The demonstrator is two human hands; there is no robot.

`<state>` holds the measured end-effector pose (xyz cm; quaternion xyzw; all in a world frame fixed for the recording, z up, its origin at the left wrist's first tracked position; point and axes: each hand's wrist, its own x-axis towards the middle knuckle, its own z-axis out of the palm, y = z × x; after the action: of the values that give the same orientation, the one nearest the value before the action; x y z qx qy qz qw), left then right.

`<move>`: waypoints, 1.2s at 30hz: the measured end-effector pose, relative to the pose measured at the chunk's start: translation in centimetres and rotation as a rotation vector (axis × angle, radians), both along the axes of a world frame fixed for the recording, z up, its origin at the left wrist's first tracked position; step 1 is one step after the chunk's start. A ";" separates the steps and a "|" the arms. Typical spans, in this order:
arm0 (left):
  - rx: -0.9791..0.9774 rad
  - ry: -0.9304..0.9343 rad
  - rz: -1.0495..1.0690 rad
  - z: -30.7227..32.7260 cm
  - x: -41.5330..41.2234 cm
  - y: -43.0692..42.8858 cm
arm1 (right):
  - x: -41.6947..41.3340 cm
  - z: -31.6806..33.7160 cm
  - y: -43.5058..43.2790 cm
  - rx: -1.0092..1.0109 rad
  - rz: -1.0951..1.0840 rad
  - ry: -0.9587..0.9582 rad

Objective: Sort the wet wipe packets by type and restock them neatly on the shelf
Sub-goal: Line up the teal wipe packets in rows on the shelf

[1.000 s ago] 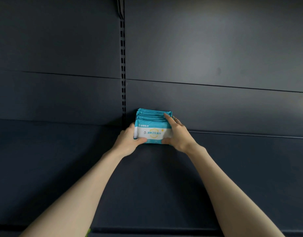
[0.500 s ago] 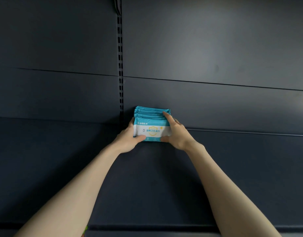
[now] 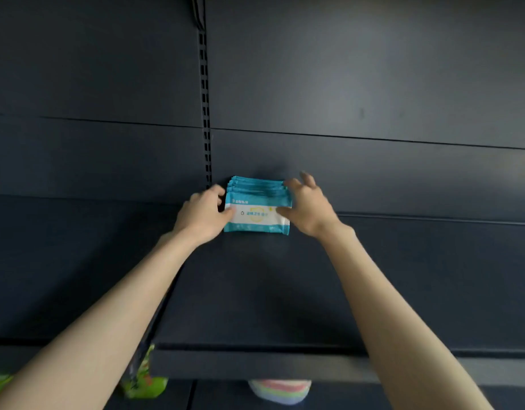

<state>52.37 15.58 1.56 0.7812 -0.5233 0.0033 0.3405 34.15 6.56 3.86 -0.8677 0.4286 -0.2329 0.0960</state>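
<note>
Square up the teal wipe packets (image 3: pixel 257 216): press both ends in evenly, keep them snug to the back panel (image 3: pixel 373 179), label facing out. They stand on edge at the rear of the shelf (image 3: pixel 255 291), just right of the slotted upright (image 3: pixel 206 113). Your left hand (image 3: pixel 200 216) pinches the left end, thumb on the front face. Your right hand (image 3: pixel 307 208) is loose, fingers spread, thumb touching the right end. Both arms are reaching forward.

A: Packets, position?
B: Row of teal-and-white plastic wet wipe packets (image 3: pixel 257 208) on the dark metal shelf (image 3: pixel 255 291), at its back, just right of the slotted metal upright (image 3: pixel 206 113).
A: Flanks?
B: The left hand (image 3: pixel 200 216) at their left end, the right hand (image 3: pixel 307 208) at their right.
</note>
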 end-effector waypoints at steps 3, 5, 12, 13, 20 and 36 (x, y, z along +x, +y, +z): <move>-0.147 -0.013 -0.075 2.0 -3.1 4.3 | -3.0 1.3 4.1 -0.106 0.013 -0.179; -0.245 -0.013 -0.128 2.0 -5.5 7.0 | -5.0 1.0 6.9 -0.150 0.039 -0.293; -0.392 -0.011 -0.302 -4.7 -15.7 17.1 | -15.6 -6.9 18.2 -0.152 0.021 -0.436; -0.374 0.010 -0.320 -6.2 -17.1 17.9 | -17.1 -8.3 19.4 -0.123 0.010 -0.410; -0.035 0.114 -0.370 -18.9 -27.3 21.4 | -27.5 -20.3 23.2 0.107 -0.050 -0.255; 0.634 0.632 0.029 -50.2 -45.6 22.2 | -43.5 -50.9 22.7 0.921 -0.214 0.035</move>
<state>6.80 37.78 -48.61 0.8168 -0.3577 -0.3913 0.2274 -9.33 29.30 -47.00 -0.6896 0.5759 -0.0127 0.4389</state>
